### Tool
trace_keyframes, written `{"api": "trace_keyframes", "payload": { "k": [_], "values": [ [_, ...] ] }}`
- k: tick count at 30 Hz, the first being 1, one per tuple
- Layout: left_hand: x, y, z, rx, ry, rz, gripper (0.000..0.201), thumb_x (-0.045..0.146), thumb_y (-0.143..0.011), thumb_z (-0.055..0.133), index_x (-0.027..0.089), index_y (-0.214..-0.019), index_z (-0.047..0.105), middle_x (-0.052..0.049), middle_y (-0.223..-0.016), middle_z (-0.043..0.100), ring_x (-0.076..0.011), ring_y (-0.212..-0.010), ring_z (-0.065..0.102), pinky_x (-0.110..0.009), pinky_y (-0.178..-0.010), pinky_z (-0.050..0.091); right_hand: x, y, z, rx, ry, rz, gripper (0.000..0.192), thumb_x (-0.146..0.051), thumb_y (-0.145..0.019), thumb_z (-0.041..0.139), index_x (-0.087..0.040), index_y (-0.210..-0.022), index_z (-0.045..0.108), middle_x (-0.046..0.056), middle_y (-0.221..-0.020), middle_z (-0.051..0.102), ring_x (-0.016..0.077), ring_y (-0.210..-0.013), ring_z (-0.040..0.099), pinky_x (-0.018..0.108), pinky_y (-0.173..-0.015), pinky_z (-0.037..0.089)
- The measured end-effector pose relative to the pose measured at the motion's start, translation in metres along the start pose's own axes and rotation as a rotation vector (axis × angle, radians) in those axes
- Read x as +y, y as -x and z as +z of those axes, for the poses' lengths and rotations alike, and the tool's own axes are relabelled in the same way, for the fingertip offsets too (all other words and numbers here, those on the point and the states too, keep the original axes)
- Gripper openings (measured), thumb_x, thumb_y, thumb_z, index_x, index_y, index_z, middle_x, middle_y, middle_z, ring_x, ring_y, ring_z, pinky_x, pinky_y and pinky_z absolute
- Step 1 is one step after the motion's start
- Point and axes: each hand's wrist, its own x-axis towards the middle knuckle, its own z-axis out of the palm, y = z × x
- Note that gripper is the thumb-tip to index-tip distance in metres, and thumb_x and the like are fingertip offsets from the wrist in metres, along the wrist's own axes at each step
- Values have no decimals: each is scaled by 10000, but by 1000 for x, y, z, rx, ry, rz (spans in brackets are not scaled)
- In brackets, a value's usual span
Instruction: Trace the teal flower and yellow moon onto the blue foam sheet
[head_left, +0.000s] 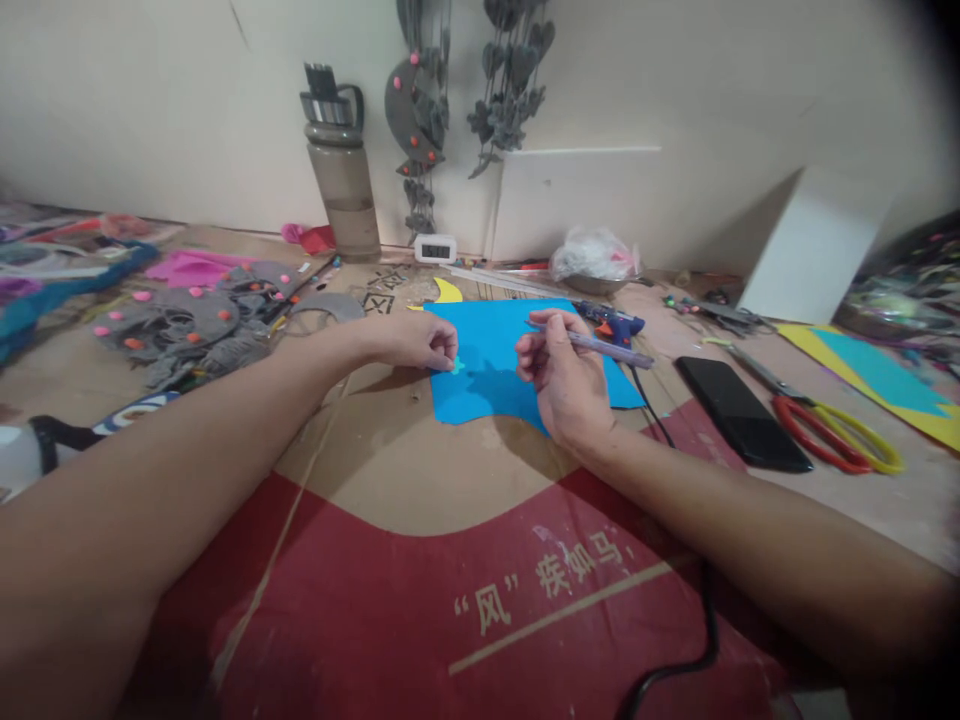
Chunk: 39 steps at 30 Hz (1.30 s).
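The left hand (416, 340) is resting at the left edge of a bright blue foam sheet (491, 385) lying flat on the brown cardboard work surface (390, 470), its fingertips pinched together on a small teal cut-out shape (456, 366) that is sitting on the sheet. The right hand (566, 375) is hovering just right of it, over the near middle of the sheet, fingers curled around a pale purple pen (604, 349) held in a writing grip, with its far end pointing right. Whether the tip is touching the sheet cannot be told.

Judging from this, the person is working through a marking or tracing step: the left hand is steadying the small piece while the pen is being brought toward it. The next move would seem to call for keeping the piece pressed still and guiding the pen tip closely around its edge, since a slip would smear the outline.

Just beyond the sheet a blue hot-glue gun (616, 322) is lying, and a yellow foam crescent (448, 291) is showing at the far edge. To the right a black smartphone (741, 412) is lying flat, with red-and-yellow-handled scissors (832, 428) beside it. At the far left grey felt pieces with pink dots (184, 325) are heaped, and a grey water bottle (343, 175) is standing against the wall.
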Motion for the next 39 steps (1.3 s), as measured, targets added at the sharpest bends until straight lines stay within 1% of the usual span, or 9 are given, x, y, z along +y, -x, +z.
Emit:
{"api": "trace_keyframes", "payload": {
  "k": [5,9,12,15,21,27,30,34,39],
  "values": [
    [-1,-2,5,50,-32,-8,284,421,-768,591,199,-940,633,-21,-804,657,-148,-688,582,-228,-571,349,-28,-21,-18,-18,86,-121,235,-483,-945,484,-251,-964,520,-10,-751,647,114,-651,595,244,-572,452],
    [-1,-5,10,140,-77,11,293,441,-811,557,198,-959,627,-41,-872,658,-173,-748,588,-249,-606,358,-50,-25,-41,-76,313,-223,252,-462,-952,499,-219,-943,565,23,-801,693,143,-722,650,271,-616,485],
    [2,-5,11,155,-103,27,297,427,-828,553,202,-1011,619,-40,-849,657,-176,-732,591,-253,-614,373,-58,-12,-53,-183,558,-275,268,-443,-978,468,-208,-994,596,45,-896,712,161,-841,669,303,-728,512],
    [6,-4,12,173,-139,30,409,391,-858,528,194,-1216,554,-52,-879,664,-187,-740,600,-264,-638,402,-55,9,-60,-428,830,-316,253,-375,-994,443,-215,-1048,632,75,-1042,706,199,-945,664,368,-826,509],
    [13,0,13,196,-236,107,357,311,-898,502,196,-1209,634,-115,-1232,585,-248,-1090,561,-340,-956,409,-29,32,-69,-684,1049,-320,293,-331,-998,451,-176,-1169,630,161,-1147,693,285,-1079,657,435,-877,524],
    [15,1,8,157,-248,149,320,329,-855,603,170,-1122,678,-102,-1145,630,-239,-1068,578,-324,-940,425,-27,37,-69,-696,1140,-344,305,-292,-999,448,-150,-1216,609,181,-1265,643,297,-1196,605,436,-957,503],
    [17,1,7,114,-228,162,243,321,-822,643,194,-1023,693,-60,-1060,663,-202,-974,606,-273,-846,449,-33,45,-59,-649,1185,-348,279,-281,-985,483,-143,-1182,626,180,-1271,640,296,-1203,599,431,-974,494],
    [24,5,6,71,-209,145,159,264,-803,638,195,-937,690,-33,-966,681,-171,-849,613,-246,-754,448,-41,54,-44,-693,1253,-298,266,-279,-986,481,-148,-1155,639,160,-1186,675,301,-1125,630,438,-921,513],
    [37,11,8,77,-193,86,245,286,-814,642,169,-1028,653,-70,-1045,662,-195,-896,608,-267,-756,444,-37,52,-40,-666,1289,-291,279,-296,-993,463,-170,-1175,634,139,-1140,685,291,-1045,650,440,-893,513]
  ]
}}
